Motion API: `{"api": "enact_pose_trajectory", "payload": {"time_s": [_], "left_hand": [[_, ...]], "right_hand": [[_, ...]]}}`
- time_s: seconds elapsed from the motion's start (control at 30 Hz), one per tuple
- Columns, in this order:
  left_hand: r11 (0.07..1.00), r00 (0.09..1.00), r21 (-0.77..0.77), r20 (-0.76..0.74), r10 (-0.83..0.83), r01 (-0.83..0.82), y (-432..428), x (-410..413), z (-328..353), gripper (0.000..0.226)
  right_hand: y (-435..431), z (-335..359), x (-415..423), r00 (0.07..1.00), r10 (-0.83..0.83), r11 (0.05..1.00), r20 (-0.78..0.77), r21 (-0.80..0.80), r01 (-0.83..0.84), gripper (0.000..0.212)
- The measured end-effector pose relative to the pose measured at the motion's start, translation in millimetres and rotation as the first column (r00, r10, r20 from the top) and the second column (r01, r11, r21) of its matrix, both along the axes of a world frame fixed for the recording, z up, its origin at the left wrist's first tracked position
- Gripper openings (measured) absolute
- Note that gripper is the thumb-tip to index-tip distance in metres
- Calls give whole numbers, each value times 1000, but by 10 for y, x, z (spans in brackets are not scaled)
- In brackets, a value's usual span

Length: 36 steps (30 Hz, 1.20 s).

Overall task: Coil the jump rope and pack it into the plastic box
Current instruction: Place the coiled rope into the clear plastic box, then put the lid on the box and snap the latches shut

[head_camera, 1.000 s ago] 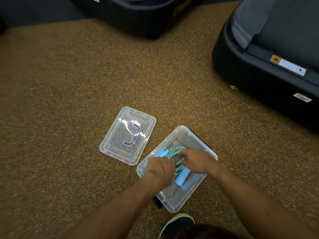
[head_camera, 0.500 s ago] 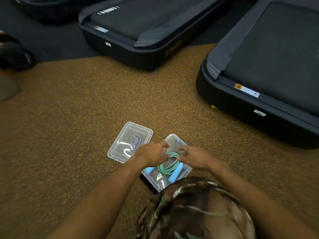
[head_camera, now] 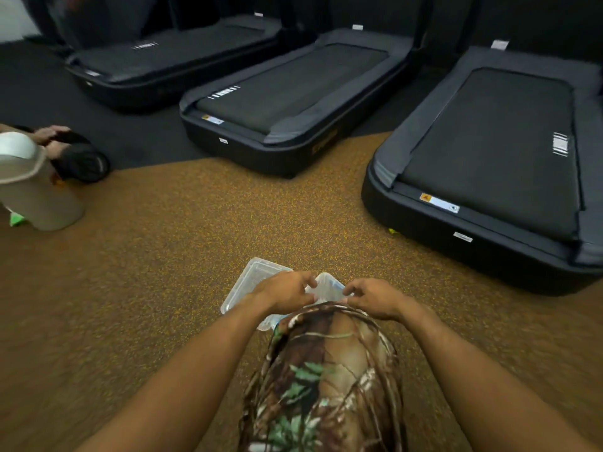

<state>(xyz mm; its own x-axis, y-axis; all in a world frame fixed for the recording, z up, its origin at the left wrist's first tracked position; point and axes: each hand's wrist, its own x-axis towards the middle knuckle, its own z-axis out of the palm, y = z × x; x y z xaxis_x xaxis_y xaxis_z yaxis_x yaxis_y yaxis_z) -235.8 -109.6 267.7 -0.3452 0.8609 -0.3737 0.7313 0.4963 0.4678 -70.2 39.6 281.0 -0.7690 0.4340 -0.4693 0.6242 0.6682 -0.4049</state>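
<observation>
Two hands over one clear plastic box (head_camera: 326,287) on speckled brown floor (head_camera: 163,272), long axis running away from me, rightward. My left hand (head_camera: 287,290) and right hand (head_camera: 375,296) hover with fingers curled; grip undeterminable. Box contents hidden behind my camouflage-clad knee (head_camera: 329,370). Clear lid (head_camera: 251,277) lies just left.

Both hands: left (head_camera: 287,291), right (head_camera: 375,296), fingers curled at plastic box (head_camera: 326,287) rim; lid (head_camera: 253,278) beside.

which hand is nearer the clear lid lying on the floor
Left. The left hand overlaps the lid's right edge; the right hand sits farther right, over the plastic box.
</observation>
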Motion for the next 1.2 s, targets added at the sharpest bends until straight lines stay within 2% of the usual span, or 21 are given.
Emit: {"api": "enact_pose_trajectory", "payload": {"time_s": [0.13, 0.57, 0.67, 1.0, 1.2], "left_hand": [[998, 998, 20, 17, 53, -53, -116, -244, -111, 32], [999, 999, -19, -16, 43, -43, -103, -1041, -705, 39], [998, 997, -18, 20, 68, -68, -113, -1135, -968, 39], [963, 963, 3, 24, 270, -270, -63, -1630, -1807, 24], [917, 917, -7, 4, 399, -399, 43, -1892, -2301, 33]], "right_hand": [[-2, -73, -176, 1000, 30, 999, 8, 18, -31, 35], [-42, -606, -997, 993, 116, 992, 20, -54, -114, 29], [4, -792, -1167, 991, 128, 991, 34, -39, -127, 27], [229, -1469, -1853, 997, 82, 996, 4, 21, -82, 22], [436, -1971, -2312, 995, 88, 992, 52, 88, -92, 23]]}}
